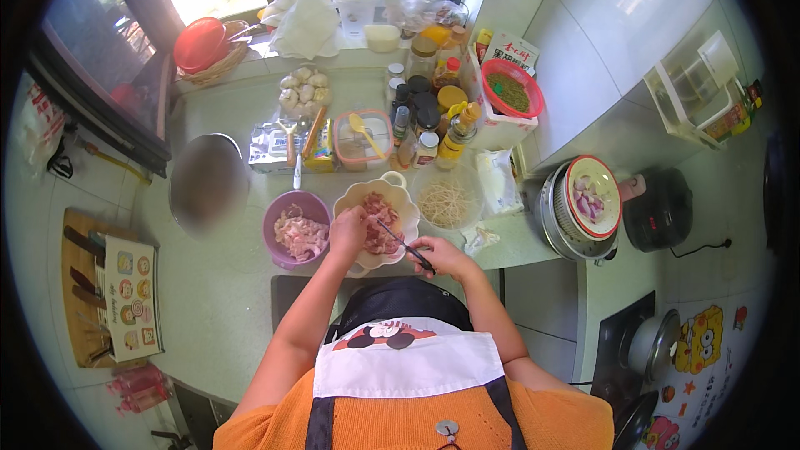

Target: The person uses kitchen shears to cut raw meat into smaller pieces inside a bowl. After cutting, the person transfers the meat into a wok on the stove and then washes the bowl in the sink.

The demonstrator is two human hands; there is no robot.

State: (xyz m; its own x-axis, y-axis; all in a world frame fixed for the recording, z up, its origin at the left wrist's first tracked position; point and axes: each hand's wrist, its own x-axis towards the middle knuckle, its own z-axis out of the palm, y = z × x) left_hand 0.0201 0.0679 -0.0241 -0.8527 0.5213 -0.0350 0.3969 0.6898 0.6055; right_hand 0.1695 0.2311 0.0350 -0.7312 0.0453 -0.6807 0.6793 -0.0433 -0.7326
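Observation:
In front of me stands a cream scalloped bowl (341, 202) with small handles, holding pieces of raw pinkish meat (379, 237). My right hand (443, 257) is closed round the black handles of a pair of scissors (407, 248), whose blades reach in over the meat. Above the bowl's left side, my left hand (349, 229) has its fingers pinched together on a piece of the meat, mostly hidden by the fingers. Just left of it is a purple bowl (271, 215) filled with paler raw meat.
Right of the cream bowl sits a clear bowl of bean sprouts (446, 203). Behind are garlic bulbs (303, 92), a lidded container (364, 140) with a yellow spoon, and several sauce bottles (457, 135). A colander with cut onion (590, 198) stands right; a knife rack (87, 287) is at left.

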